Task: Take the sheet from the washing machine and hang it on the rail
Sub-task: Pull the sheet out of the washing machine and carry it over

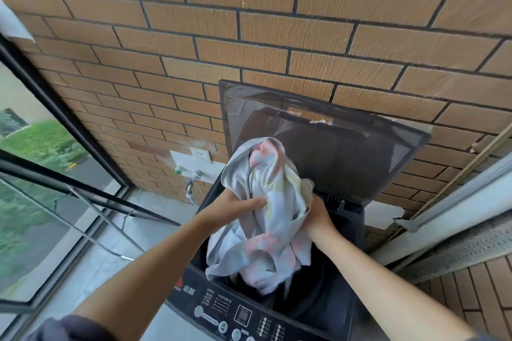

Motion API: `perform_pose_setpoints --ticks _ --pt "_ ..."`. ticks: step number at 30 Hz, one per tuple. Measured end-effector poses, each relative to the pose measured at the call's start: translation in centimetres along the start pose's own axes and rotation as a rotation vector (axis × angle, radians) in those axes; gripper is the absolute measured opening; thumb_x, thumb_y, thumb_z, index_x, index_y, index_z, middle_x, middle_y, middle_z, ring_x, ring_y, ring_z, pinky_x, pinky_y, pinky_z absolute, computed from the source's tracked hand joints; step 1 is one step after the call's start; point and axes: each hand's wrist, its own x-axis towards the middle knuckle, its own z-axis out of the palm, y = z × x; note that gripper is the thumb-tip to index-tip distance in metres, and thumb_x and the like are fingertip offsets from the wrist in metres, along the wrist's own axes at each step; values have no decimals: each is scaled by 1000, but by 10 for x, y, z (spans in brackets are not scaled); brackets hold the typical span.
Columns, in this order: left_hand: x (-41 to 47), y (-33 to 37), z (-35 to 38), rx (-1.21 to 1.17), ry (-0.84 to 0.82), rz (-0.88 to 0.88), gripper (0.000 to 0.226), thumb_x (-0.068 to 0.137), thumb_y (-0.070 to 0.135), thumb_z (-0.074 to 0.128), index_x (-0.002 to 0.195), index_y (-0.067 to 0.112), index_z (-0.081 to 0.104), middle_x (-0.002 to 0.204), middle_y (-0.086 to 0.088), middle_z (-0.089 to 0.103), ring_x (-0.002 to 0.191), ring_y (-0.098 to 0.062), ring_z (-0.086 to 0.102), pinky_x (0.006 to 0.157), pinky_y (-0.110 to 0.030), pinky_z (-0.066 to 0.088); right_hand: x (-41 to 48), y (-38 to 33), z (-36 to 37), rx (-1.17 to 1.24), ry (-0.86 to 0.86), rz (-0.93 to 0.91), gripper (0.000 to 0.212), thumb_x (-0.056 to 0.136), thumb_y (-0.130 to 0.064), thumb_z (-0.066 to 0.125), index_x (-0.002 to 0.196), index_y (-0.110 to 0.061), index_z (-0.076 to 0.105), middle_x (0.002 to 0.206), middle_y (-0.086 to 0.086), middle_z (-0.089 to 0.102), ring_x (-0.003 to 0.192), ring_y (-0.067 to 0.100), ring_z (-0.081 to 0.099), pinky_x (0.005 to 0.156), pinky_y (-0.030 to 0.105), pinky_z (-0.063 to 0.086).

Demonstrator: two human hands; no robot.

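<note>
A bunched sheet [266, 202], pale grey-blue with pink and yellow patches, is lifted partly out of the dark top-loading washing machine [346, 257]. Its lower folds still hang into the drum opening. My left hand [238, 203] grips the sheet on its left side. On the right side my right hand [318, 216] clutches it from underneath, partly hidden by the cloth. The machine's tinted lid [346, 141] stands open against the brick wall. No rail for hanging can be made out for certain.
The control panel [238, 315] faces me at the bottom. A wall socket [200, 154] and a water tap [191, 183] sit left of the machine. Dark-framed glass panels [55, 202] close off the left; a white window frame [457, 196] and a perforated ledge run along the right.
</note>
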Motion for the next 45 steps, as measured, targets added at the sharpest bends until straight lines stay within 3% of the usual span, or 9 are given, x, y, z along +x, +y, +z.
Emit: perform_pose_setpoints --ticks 5,9,15,19,26,33,38,43,45 --pt "-11 15 -1 486 -81 -118 52 78 26 64 44 22 25 44 6 25 41 -8 19 45 -23 18 -10 -44 -35 180 66 -108 23 83 -12 65 71 -27 52 70 -12 57 65 -1 53 50 8 39" --pt "-15 24 15 631 -86 -6 23 66 27 38 50 16 27 53 -3 30 50 -11 26 52 -23 24 -17 -70 -47 219 35 -235 21 79 -11 68 74 -29 58 74 -13 63 72 -3 57 60 13 45" --pt "-5 32 33 205 313 88 26 69 13 62 53 14 41 55 3 47 52 -7 43 49 -18 37 -20 -97 -62 177 -20 -371 35 74 -18 68 108 -25 60 101 -9 67 97 3 62 87 32 53" --pt "-6 44 23 152 391 157 30 65 24 65 58 -2 53 58 -5 52 54 -6 44 51 -22 36 -31 -102 -86 261 -69 -484 53 76 -9 76 113 -35 49 113 -16 58 102 -13 55 87 14 49" --pt "-19 110 -6 179 350 409 27 61 34 56 78 15 66 81 0 70 77 -10 64 67 -32 53 -35 -70 -90 250 -203 -369 102 70 -11 80 142 -22 8 128 -24 35 115 -19 40 86 4 41" --pt "-30 182 -6 -47 298 493 6 76 12 61 75 11 67 75 -6 68 74 -16 64 70 -42 55 -29 -129 -42 391 80 -445 41 73 -4 76 104 -22 55 98 -17 59 91 -13 58 78 9 44" --pt "-32 195 -25 -148 352 536 14 72 16 62 83 10 67 85 -14 68 81 -23 65 79 -49 54 -22 -138 -54 527 133 -473 37 65 -6 82 97 -15 65 95 -12 68 88 -8 63 76 13 49" --pt "-31 187 -39 -15 485 394 6 79 15 66 75 16 62 68 -5 63 60 -14 57 45 -20 46 -22 -138 -62 375 226 -468 45 72 -13 76 113 -20 60 104 -7 69 100 8 64 85 28 52" --pt "-32 181 -48 110 491 287 34 72 29 72 95 11 54 88 -10 62 72 -17 58 55 -26 51 -24 -136 -67 246 236 -471 42 76 -16 71 115 -25 58 106 -7 69 101 10 63 86 32 52"
